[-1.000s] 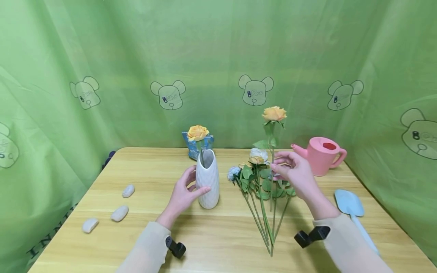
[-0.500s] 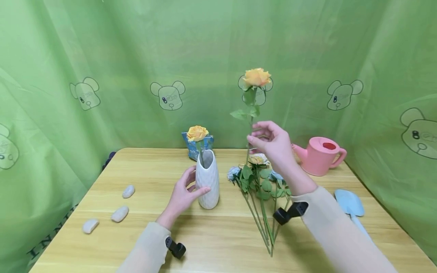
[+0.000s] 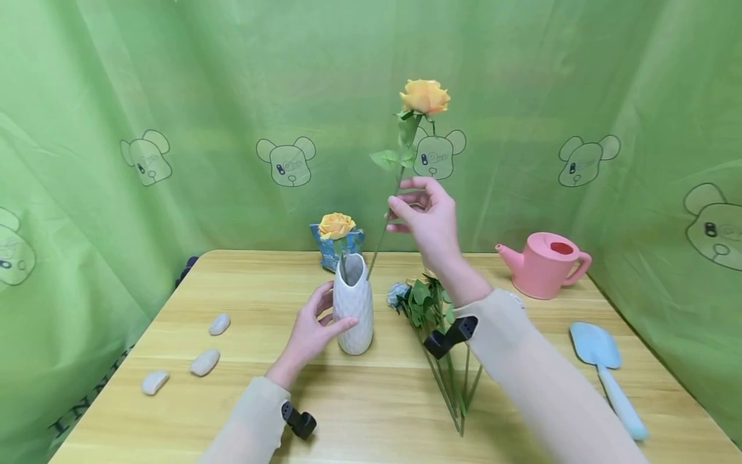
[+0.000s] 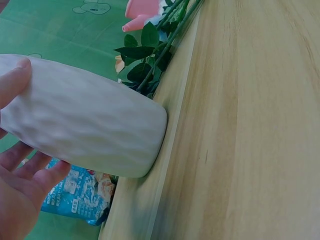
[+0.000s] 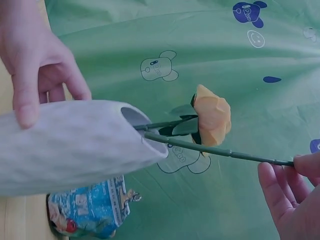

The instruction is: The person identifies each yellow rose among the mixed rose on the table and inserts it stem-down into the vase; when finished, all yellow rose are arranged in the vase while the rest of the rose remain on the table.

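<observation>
My left hand (image 3: 311,330) holds the white textured vase (image 3: 355,316), thumb on the near side and fingers around the far side; the vase stands upright on the table. One yellow rose (image 3: 336,226) is in it, its bloom above the mouth. With thumb and fingertips, my right hand (image 3: 428,216) pinches the stem of a second yellow rose (image 3: 425,96), raised and leaning right. In the right wrist view, the lower end of this green stem (image 5: 215,150) overlaps the vase's opening, beside the first stem. The left wrist view shows the vase's base (image 4: 152,135) on the wood.
Several flowers with leaves (image 3: 420,299) lie right of the vase, partly hidden by my right arm. A pink watering can (image 3: 542,267) and a light blue shovel (image 3: 597,348) are farther right. Behind the vase is a blue packet (image 3: 327,258); pale stones (image 3: 204,363) lie left.
My right hand has lifted the second rose from above the flower pile and moved it left, bringing its stem end to the vase mouth. The left hand and vase have stayed put.
</observation>
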### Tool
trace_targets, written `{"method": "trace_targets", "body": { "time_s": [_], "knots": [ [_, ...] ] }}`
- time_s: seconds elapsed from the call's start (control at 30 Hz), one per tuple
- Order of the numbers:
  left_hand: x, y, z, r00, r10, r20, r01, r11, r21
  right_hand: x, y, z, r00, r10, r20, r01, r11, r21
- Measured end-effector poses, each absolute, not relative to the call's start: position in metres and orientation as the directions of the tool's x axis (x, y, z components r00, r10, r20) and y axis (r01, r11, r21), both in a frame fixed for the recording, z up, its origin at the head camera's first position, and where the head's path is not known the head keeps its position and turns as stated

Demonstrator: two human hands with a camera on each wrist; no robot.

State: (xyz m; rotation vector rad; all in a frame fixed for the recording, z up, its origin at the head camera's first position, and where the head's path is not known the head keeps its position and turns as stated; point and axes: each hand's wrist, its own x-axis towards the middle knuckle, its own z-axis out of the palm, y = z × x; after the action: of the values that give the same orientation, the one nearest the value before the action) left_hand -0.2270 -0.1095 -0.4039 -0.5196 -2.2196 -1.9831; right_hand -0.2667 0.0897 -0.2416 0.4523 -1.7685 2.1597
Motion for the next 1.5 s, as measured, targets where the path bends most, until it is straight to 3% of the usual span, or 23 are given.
{"method": "trace_targets", "body": {
  "time_s": [0.5, 0.97, 1.5],
  "knots": [
    [-0.228, -0.11, -0.406, -0.929, 0.172, 0.328, 0.343, 0.066, 0.937, -0.281, 0.071, -0.261, -0.906, 0.043, 0.422, -0.424, -0.142, -0.895],
    [-0.228, -0.11, -0.405, -0.928, 0.176, 0.328, 0.344, 0.068, 0.937, -0.278, 0.064, -0.3, -0.917, 0.002, 0.399, -0.398, -0.057, -0.916],
    [-0.227, -0.109, -0.406, -0.928, 0.163, 0.336, 0.351, 0.069, 0.934, -0.271, 0.058, -0.317, -0.923, -0.018, 0.384, -0.384, 0.065, -0.921]
  ]
}}
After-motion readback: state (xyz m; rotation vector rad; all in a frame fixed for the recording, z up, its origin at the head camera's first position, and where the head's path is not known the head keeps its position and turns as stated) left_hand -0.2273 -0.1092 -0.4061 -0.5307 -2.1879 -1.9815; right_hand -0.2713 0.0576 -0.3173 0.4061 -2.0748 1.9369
